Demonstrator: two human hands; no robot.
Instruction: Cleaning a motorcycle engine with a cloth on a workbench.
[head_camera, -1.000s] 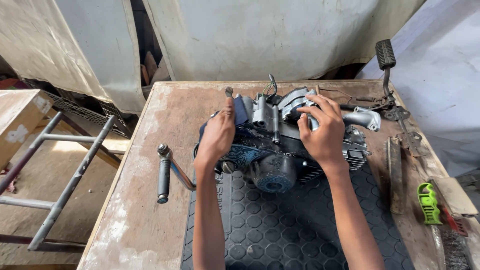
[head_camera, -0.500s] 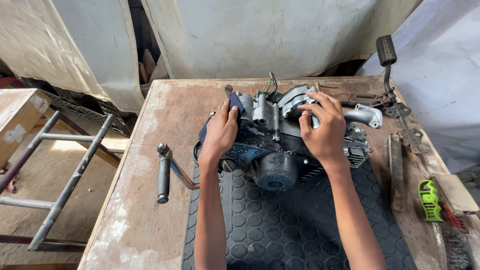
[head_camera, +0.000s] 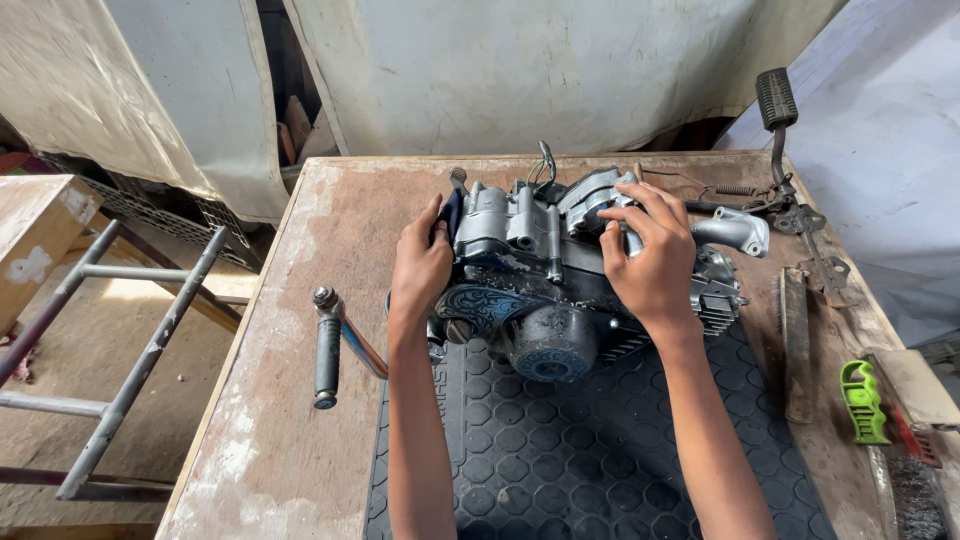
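— Where's the engine (head_camera: 560, 290)?
— On the black mat (head_camera: 590, 450) on the worktop (head_camera: 330, 210), both hands on it.
— Gripping?
— The left hand (head_camera: 420, 265) clasps its left end; the right hand (head_camera: 650, 255) curls over the top right.
— Any containers?
— None. A kick lever (head_camera: 328, 345) lies left, a green tool (head_camera: 862, 402) right.

1. The engine (head_camera: 560, 280) is silver-grey metal on top, with dark covers carrying blue swirl patterns.
2. The mat (head_camera: 600, 450) is black with a raised hexagon pattern.
3. The counter (head_camera: 300, 330) is worn reddish-brown with whitish patches.
4. The brush handle (head_camera: 862, 402) is bright green.
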